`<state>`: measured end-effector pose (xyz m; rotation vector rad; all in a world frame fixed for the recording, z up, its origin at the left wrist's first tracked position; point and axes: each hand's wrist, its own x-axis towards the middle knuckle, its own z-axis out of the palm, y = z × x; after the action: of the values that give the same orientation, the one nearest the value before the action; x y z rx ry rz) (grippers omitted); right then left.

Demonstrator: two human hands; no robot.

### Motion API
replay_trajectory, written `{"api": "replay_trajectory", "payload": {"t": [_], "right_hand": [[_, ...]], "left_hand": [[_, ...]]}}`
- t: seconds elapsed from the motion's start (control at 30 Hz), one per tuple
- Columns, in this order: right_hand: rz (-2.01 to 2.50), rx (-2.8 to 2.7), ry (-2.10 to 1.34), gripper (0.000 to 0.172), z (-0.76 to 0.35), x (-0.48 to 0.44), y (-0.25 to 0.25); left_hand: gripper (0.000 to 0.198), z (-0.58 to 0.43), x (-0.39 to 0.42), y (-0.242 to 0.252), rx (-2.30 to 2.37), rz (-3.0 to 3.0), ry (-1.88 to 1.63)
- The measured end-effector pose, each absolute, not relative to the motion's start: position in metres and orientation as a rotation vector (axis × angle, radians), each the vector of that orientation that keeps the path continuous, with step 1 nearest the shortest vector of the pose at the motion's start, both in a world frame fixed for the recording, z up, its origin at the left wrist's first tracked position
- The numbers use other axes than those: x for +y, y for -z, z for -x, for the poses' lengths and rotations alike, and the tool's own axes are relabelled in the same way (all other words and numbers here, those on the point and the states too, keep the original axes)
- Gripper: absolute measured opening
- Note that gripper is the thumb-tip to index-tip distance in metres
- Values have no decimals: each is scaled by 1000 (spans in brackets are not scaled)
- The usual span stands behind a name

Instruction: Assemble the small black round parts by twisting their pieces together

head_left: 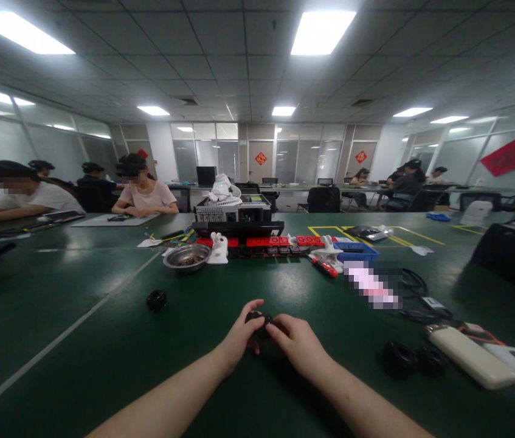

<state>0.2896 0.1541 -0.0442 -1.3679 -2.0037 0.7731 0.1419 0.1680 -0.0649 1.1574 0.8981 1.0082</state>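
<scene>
Both my hands meet over the near middle of the table, on a small black bundle (259,317) that looks like a coiled cable. My left hand (242,333) grips it from the left, thumb on top and index finger stretched beyond it. From the right, my right hand (294,339) pinches its near end between thumb and fingers. Much of the bundle is hidden by the fingers. A similar black coil (156,300) lies to the left. Two more, a larger coil (398,359) and its neighbour (431,361), lie to the right.
Ahead stand a metal bowl (187,258) with small parts, an opened electronic unit (234,213), a red-handled tool (324,267) and a blue tray (356,250). Loose cables (421,307) and a cream-coloured block (471,356) lie right. A person in pink (145,196) sits across the green table (102,353).
</scene>
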Motion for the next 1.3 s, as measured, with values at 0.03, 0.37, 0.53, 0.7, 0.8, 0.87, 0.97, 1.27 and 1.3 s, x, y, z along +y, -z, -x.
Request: {"api": "replay_trajectory", "payload": {"t": [0.03, 0.37, 0.53, 0.7, 0.8, 0.87, 0.97, 1.27, 1.3], "right_hand": [[1343, -2025, -710, 22, -290, 153, 42], [1319, -2039, -608, 30, -290, 149, 39], [1412, -1956, -813, 39, -290, 157, 49], [1358, -1973, -845, 34, -291, 160, 50], [1318, -2001, -765, 17, -291, 158, 45], [1307, -2043, -684, 18, -292, 155, 42], [1277, -2134, -525, 24, -293, 151, 37], [1454, -2090, -625, 30, -292, 151, 37], [1464, -2094, -655, 35, -292, 152, 38]], "left_hand": [[48, -142, 169, 65, 906, -1148, -1007], [37, -144, 168, 59, 987, -1105, -957], [43, -144, 167, 61, 951, -1108, -983], [48, -143, 166, 61, 889, -1131, -992], [45, -143, 166, 60, 871, -1109, -977], [43, -144, 167, 59, 898, -1108, -965], [40, -146, 167, 57, 960, -1124, -934], [27, -147, 167, 59, 999, -1107, -980], [27, -146, 167, 60, 992, -1102, -988]]}}
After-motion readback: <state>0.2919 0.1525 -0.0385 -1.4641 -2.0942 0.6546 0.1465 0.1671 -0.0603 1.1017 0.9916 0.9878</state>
